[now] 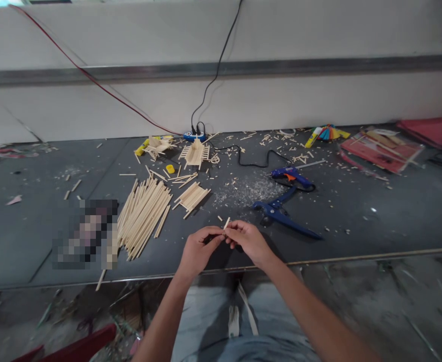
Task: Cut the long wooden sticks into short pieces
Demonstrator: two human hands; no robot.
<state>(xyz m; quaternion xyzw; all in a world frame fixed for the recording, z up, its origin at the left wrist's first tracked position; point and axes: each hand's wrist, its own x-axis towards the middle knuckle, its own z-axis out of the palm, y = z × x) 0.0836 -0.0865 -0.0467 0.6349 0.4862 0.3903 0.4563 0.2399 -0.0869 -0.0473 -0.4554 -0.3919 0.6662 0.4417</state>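
Observation:
Close to the table's front edge, my two hands meet at the fingertips. My right hand is closed in a pinch on a short wooden stick, whose pale end points up. The fingers of my left hand are closed at the stick's lower end, which they partly hide. Beyond my left hand lies a small raft-like panel of wooden sticks. To its left is a large pile of long wooden sticks. A blue cutter with its handles spread lies beyond my right hand.
Behind the cutter rests a blue glue gun. Two small stick-built models stand near a blue power strip by the wall. Sawdust and offcuts litter the dark table. Red packets lie at right; a blurred patch is at left.

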